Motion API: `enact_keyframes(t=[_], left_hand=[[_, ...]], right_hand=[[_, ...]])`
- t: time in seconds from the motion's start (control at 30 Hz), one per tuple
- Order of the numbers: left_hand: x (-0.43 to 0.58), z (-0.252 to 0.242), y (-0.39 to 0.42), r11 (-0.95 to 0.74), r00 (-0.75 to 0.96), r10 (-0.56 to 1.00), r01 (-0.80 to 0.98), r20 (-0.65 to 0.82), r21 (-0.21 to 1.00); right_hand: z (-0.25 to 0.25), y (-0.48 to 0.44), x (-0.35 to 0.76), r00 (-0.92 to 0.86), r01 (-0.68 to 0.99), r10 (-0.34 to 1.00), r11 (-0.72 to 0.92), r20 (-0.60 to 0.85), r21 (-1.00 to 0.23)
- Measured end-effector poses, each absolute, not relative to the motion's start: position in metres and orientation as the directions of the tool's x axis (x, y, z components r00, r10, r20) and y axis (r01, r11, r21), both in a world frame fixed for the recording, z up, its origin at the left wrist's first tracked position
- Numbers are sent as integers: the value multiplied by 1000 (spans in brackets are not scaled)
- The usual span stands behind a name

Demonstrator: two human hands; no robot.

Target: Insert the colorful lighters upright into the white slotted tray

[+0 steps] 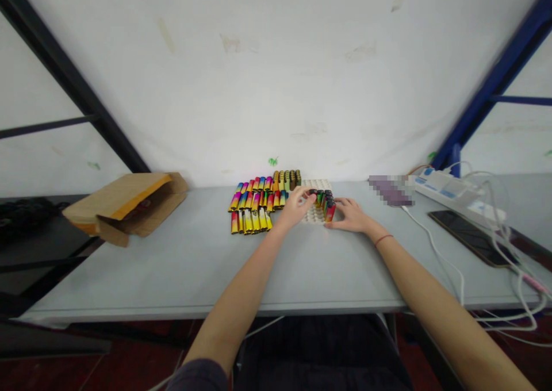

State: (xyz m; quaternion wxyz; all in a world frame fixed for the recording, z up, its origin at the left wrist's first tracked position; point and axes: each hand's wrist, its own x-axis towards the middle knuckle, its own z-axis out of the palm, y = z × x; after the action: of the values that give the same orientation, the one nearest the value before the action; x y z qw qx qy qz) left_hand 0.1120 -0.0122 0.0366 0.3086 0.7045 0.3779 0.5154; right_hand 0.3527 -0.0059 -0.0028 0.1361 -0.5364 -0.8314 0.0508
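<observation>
Near the middle of the table, a white tray (313, 215) with rows of round holes lies flat. Several dark-topped, shiny coloured tubes stand upright in it, and a red one (330, 213) is at the near right corner. My left hand (295, 208) is over the tray's left side, its thumb and fingers pinched around a small tube with a dark end (311, 191). Beside the tray's right edge rests my right hand (352, 216), thumb and fingers apart, next to the red tube. Left of the tray lie rows of shiny rainbow tubes (254, 200) and yellow ones (256, 223).
Gold-ended tubes (287, 179) are stacked behind, near the wall. An open brown paper bag (125, 198) lies at the left. To the right are a pixelated purple phone-like object (390, 191), a dark phone (472, 237), and a white power strip (457, 194) with tangled cables.
</observation>
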Motion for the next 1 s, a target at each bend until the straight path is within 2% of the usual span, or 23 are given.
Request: enact_keyframes(t=[0.23, 0.53, 0.73, 0.9, 1.0], left_hand=[[110, 26, -9, -589, 326, 808, 391, 491, 708], [120, 19, -16, -563, 259, 818, 547, 514, 620], [122, 29, -27, -560, 312, 795, 706, 520, 434], [120, 37, -32, -470, 304, 840, 821, 450, 323], [110, 43, -30, -252, 93, 891, 915, 444, 316]], right_hand=[[-4, -5, 354, -398, 870, 900, 432, 176, -238], [-6, -3, 355, -421, 856, 883, 462, 206, -231], [-6, -4, 355, -415, 863, 886, 456, 208, -219], [-5, -4, 355, -418, 862, 887, 456, 198, -222], [-5, -4, 355, -414, 864, 890, 450, 189, -227]])
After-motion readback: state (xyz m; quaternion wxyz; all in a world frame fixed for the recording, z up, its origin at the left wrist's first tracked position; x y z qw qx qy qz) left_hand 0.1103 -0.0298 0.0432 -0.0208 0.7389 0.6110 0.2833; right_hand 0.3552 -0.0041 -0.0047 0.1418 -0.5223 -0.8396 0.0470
